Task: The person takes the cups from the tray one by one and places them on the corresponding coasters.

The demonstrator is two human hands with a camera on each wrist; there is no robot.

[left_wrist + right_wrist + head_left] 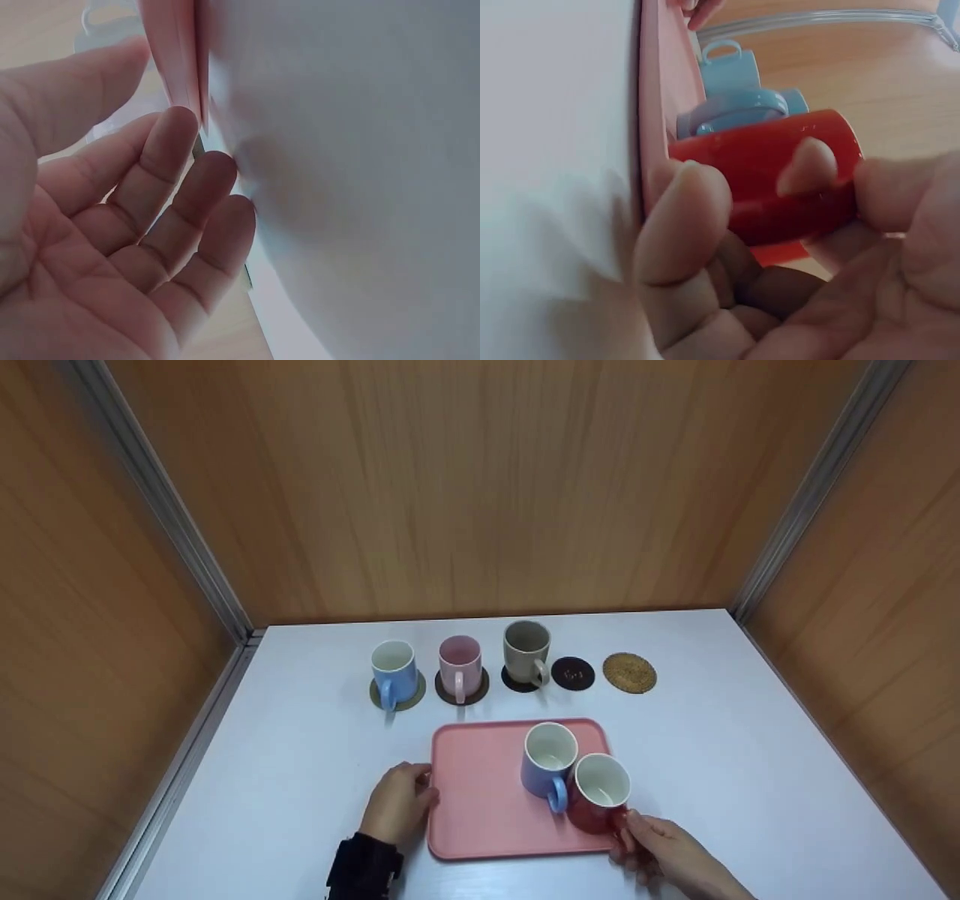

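A pink tray (480, 810) lies on the white table, with a blue mug (545, 769) and a red mug (589, 810) standing side by side on its right part. My left hand (397, 802) is at the tray's left edge, thumb over the rim and fingers against the side. In the left wrist view, the fingertips (229, 176) are low by the tabletop. My right hand (664, 847) grips the red mug by its handle at the tray's front right corner. The right wrist view shows fingers (686, 225) curled around that handle.
Behind the tray stand a light-blue mug (395, 675), a pink mug (460, 664) and a grey-beige mug (526, 649), each on a round coaster. To their right lie a dark coaster (573, 673) and a cork-coloured coaster (629, 673). Wooden panels (487, 510) enclose the table.
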